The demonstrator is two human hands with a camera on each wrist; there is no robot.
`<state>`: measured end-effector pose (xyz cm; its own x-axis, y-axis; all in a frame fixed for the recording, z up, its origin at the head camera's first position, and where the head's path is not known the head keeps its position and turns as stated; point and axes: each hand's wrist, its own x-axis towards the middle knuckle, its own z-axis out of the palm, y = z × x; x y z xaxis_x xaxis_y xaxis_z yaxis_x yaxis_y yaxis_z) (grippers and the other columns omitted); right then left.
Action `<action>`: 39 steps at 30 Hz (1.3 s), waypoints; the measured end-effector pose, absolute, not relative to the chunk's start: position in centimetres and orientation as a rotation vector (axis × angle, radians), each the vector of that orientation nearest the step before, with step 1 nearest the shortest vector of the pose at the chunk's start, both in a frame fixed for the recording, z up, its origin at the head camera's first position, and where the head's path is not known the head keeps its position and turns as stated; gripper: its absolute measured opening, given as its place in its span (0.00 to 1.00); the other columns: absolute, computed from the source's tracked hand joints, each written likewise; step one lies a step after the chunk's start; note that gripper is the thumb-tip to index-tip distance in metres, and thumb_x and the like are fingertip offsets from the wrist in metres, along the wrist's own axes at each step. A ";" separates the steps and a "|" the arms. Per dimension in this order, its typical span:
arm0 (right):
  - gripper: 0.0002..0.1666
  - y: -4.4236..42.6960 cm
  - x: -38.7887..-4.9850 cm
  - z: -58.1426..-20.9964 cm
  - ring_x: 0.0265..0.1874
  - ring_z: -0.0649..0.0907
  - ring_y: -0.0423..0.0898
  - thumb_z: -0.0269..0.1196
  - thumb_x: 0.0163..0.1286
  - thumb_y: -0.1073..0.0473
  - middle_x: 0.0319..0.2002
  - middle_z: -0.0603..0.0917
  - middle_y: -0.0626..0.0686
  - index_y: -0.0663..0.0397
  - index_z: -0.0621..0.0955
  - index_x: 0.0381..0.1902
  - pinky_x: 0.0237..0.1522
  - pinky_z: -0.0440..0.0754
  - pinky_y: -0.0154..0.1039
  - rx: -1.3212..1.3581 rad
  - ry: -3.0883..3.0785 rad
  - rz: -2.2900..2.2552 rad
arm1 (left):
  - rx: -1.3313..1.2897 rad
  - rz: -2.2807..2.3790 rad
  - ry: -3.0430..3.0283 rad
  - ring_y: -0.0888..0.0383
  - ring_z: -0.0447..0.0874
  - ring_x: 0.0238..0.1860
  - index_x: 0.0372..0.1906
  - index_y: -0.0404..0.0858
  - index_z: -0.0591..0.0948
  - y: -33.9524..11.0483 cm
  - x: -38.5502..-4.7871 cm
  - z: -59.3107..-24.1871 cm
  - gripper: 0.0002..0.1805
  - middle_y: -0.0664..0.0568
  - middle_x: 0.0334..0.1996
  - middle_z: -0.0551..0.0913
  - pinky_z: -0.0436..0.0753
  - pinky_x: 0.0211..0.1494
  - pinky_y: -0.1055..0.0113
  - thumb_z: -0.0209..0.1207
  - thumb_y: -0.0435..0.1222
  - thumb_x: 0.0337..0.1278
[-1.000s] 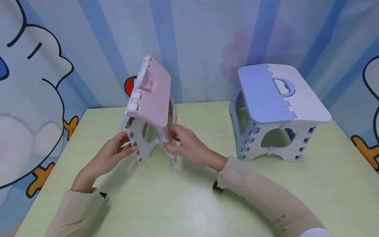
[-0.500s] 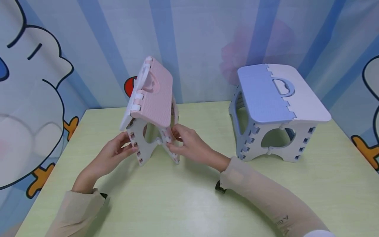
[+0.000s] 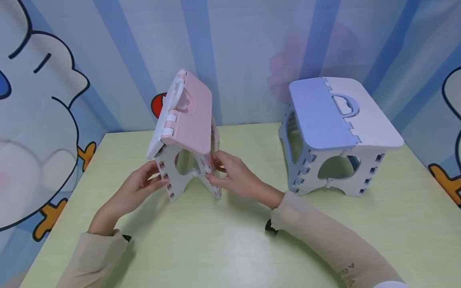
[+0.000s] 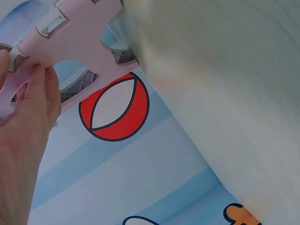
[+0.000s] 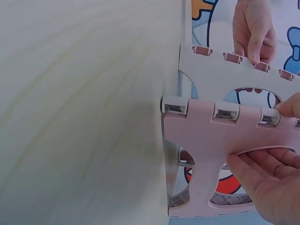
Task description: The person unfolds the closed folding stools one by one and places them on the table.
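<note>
A pink and white folding step stool point(image 3: 191, 116) stands half unfolded on the table, its two top panels sloping down from a raised hinge like a roof. My left hand point(image 3: 133, 190) grips the stool's left leg panel, thumb on the front edge. On the other side, my right hand point(image 3: 235, 176) pinches the right leg panel, thumb in front and fingers behind. In the right wrist view, the fingers point(image 5: 262, 171) reach into the cutout of the pink leg panel point(image 5: 201, 136). The left wrist view shows the left fingers point(image 4: 40, 89) in the opposite panel's opening.
A blue and white folding stool point(image 3: 338, 116) stands fully unfolded at the right of the pale green table point(image 3: 201, 244). Behind the table hangs a striped blue cloth point(image 3: 237, 60) with cartoon figures.
My right hand has moved slightly right, drawing the right leg panel outward. The stool's legs stand wider apart and its top panels slope less steeply. My left hand stays nearly still.
</note>
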<state>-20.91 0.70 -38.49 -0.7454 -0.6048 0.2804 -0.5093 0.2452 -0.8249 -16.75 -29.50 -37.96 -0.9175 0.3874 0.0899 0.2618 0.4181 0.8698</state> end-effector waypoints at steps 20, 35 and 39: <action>0.16 1.3 -20.7 -38.6 0.50 0.81 0.45 0.65 0.68 0.63 0.46 0.80 0.52 0.61 0.75 0.51 0.56 0.81 0.43 -1.092 2.423 -1.541 | 0.600 1.520 2.548 0.41 0.70 0.64 0.71 0.30 0.63 -29.5 -16.5 -38.0 0.31 0.39 0.66 0.70 0.76 0.58 0.74 0.60 0.29 0.68; 0.16 1.8 -20.8 -38.5 0.49 0.81 0.44 0.65 0.69 0.63 0.46 0.81 0.51 0.60 0.75 0.51 0.56 0.80 0.39 -1.100 2.433 -1.526 | 0.623 1.537 2.540 0.43 0.71 0.64 0.71 0.30 0.63 -29.6 -16.7 -38.0 0.31 0.40 0.66 0.70 0.76 0.58 0.74 0.60 0.28 0.68; 0.16 1.9 -20.8 -38.4 0.49 0.81 0.45 0.64 0.69 0.63 0.47 0.81 0.52 0.60 0.75 0.52 0.57 0.80 0.40 -1.099 2.435 -1.522 | 0.620 1.532 2.542 0.43 0.71 0.64 0.71 0.31 0.63 -29.6 -16.7 -38.0 0.31 0.41 0.66 0.70 0.76 0.58 0.73 0.60 0.29 0.68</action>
<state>-20.78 1.94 -38.40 -0.7426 -0.5986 0.3002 -0.5320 0.2551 -0.8074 -16.72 -29.58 -38.05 -0.9107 0.3970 0.1141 0.2864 0.4077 0.8670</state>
